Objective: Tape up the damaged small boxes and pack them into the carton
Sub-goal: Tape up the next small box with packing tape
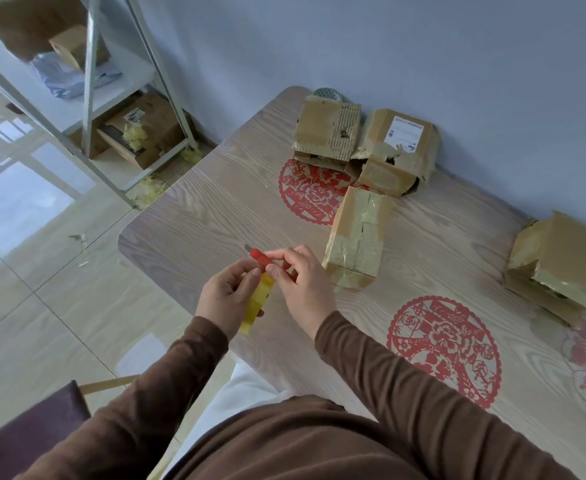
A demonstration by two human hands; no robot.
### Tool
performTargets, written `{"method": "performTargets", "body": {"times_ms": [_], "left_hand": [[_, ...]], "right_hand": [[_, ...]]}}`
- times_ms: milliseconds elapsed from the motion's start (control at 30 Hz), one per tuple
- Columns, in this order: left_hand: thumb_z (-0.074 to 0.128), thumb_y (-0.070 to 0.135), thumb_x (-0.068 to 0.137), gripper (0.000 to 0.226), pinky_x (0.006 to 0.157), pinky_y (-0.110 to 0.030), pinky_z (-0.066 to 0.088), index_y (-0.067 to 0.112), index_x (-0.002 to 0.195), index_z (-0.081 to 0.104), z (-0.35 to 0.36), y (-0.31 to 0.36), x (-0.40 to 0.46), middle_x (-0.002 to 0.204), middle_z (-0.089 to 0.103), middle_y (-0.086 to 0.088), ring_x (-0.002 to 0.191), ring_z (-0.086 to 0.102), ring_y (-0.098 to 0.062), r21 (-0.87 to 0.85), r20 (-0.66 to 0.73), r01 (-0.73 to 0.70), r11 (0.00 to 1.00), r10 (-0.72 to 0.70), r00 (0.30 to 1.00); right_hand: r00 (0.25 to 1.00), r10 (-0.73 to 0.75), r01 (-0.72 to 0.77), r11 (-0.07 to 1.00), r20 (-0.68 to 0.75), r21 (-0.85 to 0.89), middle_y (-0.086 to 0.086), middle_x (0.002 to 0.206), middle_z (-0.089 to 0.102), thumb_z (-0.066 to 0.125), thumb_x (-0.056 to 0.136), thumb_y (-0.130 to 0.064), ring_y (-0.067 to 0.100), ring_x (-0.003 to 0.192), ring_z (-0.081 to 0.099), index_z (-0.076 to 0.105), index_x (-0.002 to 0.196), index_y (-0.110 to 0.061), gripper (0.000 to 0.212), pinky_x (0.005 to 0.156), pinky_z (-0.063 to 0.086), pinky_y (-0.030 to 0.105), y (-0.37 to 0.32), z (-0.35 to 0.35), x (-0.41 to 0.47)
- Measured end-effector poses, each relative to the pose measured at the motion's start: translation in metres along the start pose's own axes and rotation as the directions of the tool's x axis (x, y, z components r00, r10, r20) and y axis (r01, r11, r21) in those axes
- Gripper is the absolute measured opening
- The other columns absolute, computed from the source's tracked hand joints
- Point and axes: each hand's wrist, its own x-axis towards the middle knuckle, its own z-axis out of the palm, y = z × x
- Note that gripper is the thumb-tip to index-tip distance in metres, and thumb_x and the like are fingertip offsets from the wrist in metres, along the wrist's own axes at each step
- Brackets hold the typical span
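Left hand [227, 296]: fingers curled round a strip of yellow tape [256, 303], thumb tip on its upper end; the strip hangs down past the palm toward the wrist.
Right hand [300, 284]: fingers and thumb pinch a red knife [267, 261], held just above the left thumb, touching the top of the tape.
Knife blade: a short grey tip sticks out beyond the fingertips, pointing away from the body and to the left.
Nearest box [355, 239]: a long, taped small box lying on the table [187, 216] just beyond the right knuckles, apart from the hand.
Far boxes: two torn ones well beyond the fingers by the wall, a ribbed box [326, 133] on the left and a labelled box [393, 152] touching it on the right.
Side box [561, 268]: crushed, far to the right of the right hand, at the picture's edge.
Table decoration: red paper cut-outs, one [444, 348] just right of the right forearm.
Shelf [90, 81]: far left of the left fingers, holding more cartons.
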Motion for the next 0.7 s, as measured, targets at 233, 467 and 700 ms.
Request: {"method": "performTargets", "body": {"times_ms": [233,467,700], "left_hand": [[0.064,0.032,0.097,0.049,0.064,-0.023,0.054,0.030,0.142,0.045,-0.013,-0.026,0.035,0.094,0.073,-0.002,0.073,0.068,-0.007,0.284,-0.042,0.057,0.957,-0.047,0.998],[0.061,0.052,0.093,0.086,0.073,-0.038,0.055,0.040,0.156,0.003,-0.006,-0.053,0.068,0.108,0.069,0.007,0.087,0.068,-0.023,0.705,-0.085,0.011,0.709,0.070,0.994],[0.070,0.046,0.088,0.091,0.076,-0.042,0.054,0.042,0.157,0.011,0.026,-0.064,0.077,0.113,0.066,0.006,0.105,0.065,-0.027,0.711,0.065,-0.083,0.698,0.052,0.997]], "right_hand": [[0.790,0.509,-0.591,0.483,0.342,0.646,-0.004,0.069,0.060,0.060,0.098,-0.017,0.009,0.050,0.045,0.064,0.127,-0.023,0.030,0.041,0.029,0.022,0.000,0.038,0.015],[0.607,0.660,-0.786,0.418,0.442,0.456,0.008,0.111,0.061,0.039,0.104,-0.014,0.023,0.095,0.061,0.042,0.145,-0.017,0.041,0.081,0.049,0.034,0.029,0.069,0.034],[0.799,0.566,-0.598,0.716,0.203,0.360,-0.002,0.105,0.069,0.054,0.098,-0.013,0.011,0.094,0.060,0.067,0.107,-0.018,0.017,0.078,0.044,0.021,0.048,0.028,-0.030]]}}
